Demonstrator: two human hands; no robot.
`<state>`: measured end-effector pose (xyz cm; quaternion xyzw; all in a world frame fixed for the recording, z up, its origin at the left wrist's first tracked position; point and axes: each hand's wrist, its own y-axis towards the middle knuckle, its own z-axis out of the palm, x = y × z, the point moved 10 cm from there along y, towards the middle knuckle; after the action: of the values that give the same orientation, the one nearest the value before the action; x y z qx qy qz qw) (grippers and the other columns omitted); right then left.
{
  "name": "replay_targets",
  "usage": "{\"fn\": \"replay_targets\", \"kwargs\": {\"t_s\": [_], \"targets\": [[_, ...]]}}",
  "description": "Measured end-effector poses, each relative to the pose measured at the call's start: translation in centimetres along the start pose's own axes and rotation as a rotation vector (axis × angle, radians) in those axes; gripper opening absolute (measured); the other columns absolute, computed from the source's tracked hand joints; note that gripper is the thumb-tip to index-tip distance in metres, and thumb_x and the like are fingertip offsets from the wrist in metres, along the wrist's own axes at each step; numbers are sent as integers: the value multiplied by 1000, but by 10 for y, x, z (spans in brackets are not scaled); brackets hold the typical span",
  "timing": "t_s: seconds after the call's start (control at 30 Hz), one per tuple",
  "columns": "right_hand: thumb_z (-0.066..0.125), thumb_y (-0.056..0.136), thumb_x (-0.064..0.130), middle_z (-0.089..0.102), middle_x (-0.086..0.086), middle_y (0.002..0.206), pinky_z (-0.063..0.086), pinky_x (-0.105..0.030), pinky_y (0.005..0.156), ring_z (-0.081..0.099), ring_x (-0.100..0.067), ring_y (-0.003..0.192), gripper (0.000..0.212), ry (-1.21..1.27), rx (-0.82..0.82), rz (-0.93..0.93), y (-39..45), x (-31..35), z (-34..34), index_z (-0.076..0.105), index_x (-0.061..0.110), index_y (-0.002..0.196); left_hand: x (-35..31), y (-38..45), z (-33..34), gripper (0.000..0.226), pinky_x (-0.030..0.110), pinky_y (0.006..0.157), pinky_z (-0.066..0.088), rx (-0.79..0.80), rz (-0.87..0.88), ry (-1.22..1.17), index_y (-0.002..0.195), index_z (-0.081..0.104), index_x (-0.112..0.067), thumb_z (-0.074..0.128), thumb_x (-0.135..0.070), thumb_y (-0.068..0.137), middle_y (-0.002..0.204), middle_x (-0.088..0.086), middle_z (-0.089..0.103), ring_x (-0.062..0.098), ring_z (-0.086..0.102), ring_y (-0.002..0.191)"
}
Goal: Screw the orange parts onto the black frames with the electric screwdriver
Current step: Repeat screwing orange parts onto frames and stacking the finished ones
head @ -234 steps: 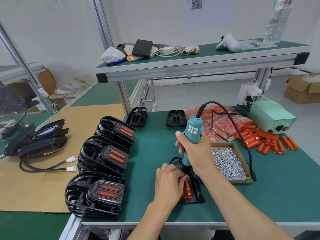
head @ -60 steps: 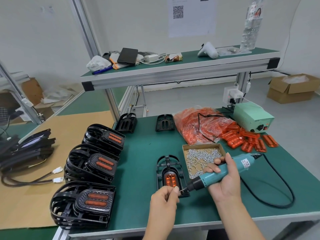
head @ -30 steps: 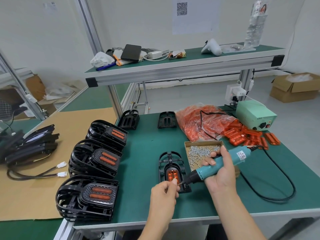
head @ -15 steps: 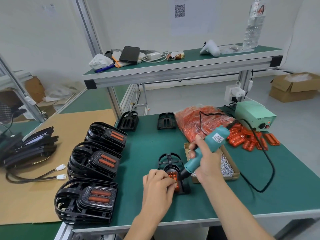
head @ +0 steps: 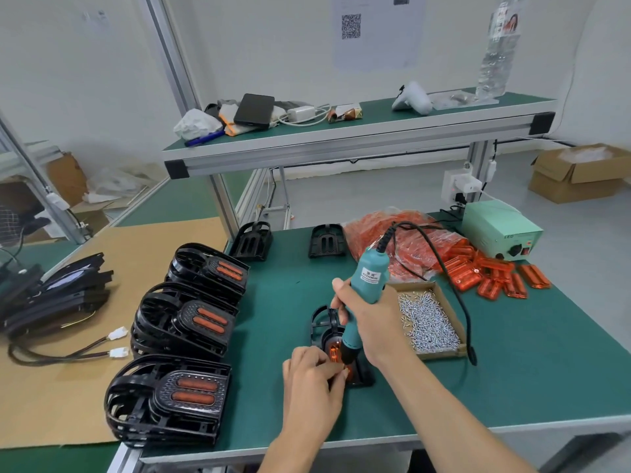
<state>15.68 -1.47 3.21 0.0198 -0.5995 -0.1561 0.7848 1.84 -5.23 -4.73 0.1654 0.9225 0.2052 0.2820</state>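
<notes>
A black frame (head: 324, 322) lies on the green bench in front of me with an orange part (head: 334, 353) seated in it. My right hand (head: 370, 322) grips the teal electric screwdriver (head: 365, 285), held nearly upright with its tip down on the near end of the frame. My left hand (head: 312, 377) rests at the frame's near left edge, fingers curled beside the bit and steadying the frame. The screw and bit tip are hidden by my fingers.
A cardboard tray of screws (head: 426, 319) sits right of the frame, the screwdriver cord (head: 457, 295) looping over it. Loose orange parts (head: 498, 278), a bag of them (head: 409, 244) and a green power box (head: 498, 233) lie behind. Stacks of finished frames (head: 184, 322) stand left; two empty frames (head: 326, 240) are at the back.
The screwdriver swung from lying sideways to nearly upright, tip onto the frame. My left hand went from pinching at the bit to resting against the frame's near edge.
</notes>
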Motion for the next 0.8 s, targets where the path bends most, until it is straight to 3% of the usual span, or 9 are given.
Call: {"fn": "replay_targets", "kwargs": {"t_s": [0.23, 0.4, 0.53, 0.63, 0.8], "targets": [[77, 87, 38, 65, -11, 61, 49, -33, 58, 54, -18, 50, 34, -151, 176, -11, -7, 2, 29, 66, 14, 66, 4, -7, 1, 10, 30, 74, 35, -42, 22, -10, 84, 81, -25, 88, -27, 78, 88, -15, 51, 14, 47, 94], [76, 89, 40, 64, -3, 58, 50, -29, 59, 56, -16, 51, 37, -238, 265, 23, -12, -3, 44, 65, 9, 71, 7, -10, 3, 16, 34, 79, 45, -19, 8, -37, 87, 79, -23, 90, -22, 75, 95, -16, 51, 14, 47, 99], [76, 89, 40, 61, -10, 57, 50, -25, 59, 55, -15, 51, 36, -255, 286, 8, -14, -2, 47, 65, 12, 68, 10, -11, 3, 15, 35, 84, 50, -11, -11, -103, 89, 80, -21, 89, -19, 77, 95, -15, 53, 15, 48, 100], [75, 90, 38, 61, -3, 56, 51, -29, 59, 54, -16, 52, 40, -256, 284, 10, -14, -2, 46, 61, 8, 68, 11, -11, 3, 15, 33, 86, 49, -10, -21, -118, 89, 81, -20, 89, -18, 77, 94, -14, 53, 13, 47, 102], [74, 91, 38, 60, -19, 59, 54, -43, 64, 55, -20, 53, 40, -274, 320, 1, -15, 0, 45, 62, 9, 66, 10, -11, 2, 14, 31, 85, 48, -14, -29, -134, 87, 81, -19, 90, -18, 76, 93, -15, 53, 13, 47, 101]]}}
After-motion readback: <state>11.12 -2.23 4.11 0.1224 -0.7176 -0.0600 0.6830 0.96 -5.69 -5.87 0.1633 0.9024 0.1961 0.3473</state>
